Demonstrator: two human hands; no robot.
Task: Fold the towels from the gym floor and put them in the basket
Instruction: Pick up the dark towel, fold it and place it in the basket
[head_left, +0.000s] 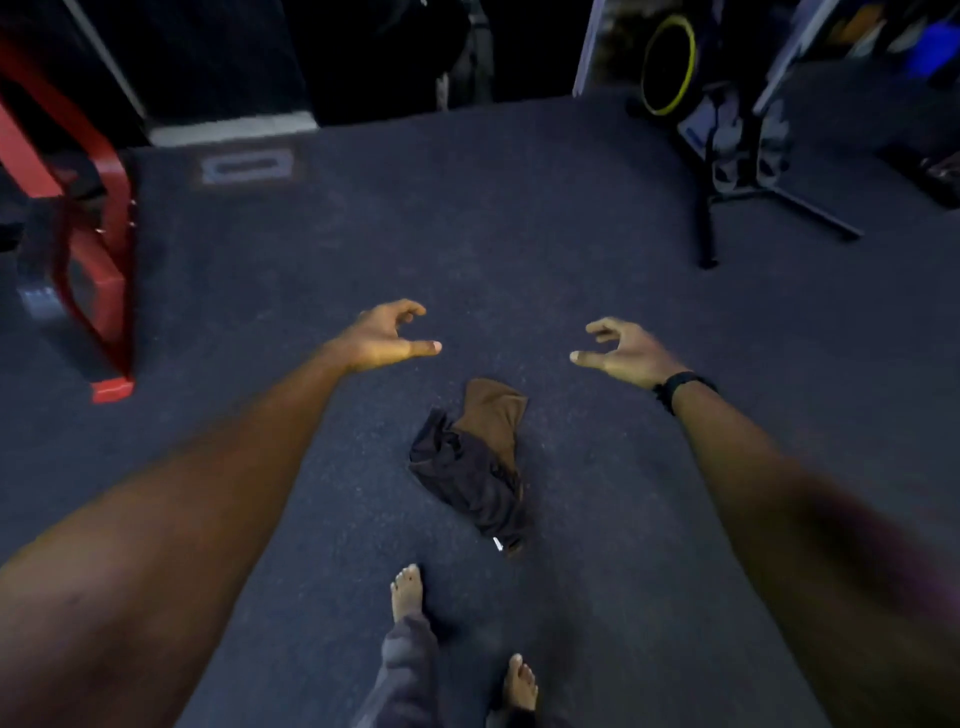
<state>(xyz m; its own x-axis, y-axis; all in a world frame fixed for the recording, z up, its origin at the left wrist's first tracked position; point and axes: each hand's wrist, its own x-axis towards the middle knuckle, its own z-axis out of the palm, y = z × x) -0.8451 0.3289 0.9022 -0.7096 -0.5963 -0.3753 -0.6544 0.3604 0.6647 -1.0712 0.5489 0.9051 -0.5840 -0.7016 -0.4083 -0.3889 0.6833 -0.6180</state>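
Dark speckled gym floor (519, 234) fills the view. On it lies a crumpled towel (475, 462), brown at the far end and darker nearer, just ahead of two bare feet (408, 590). Both arms reach forward above it: left hand (387, 338) and right hand (618, 348) hold nothing, fingers loosely curled, thumbs pointing inward. Red equipment frame (98, 260) stands far left; a black stand (727, 171) far right.
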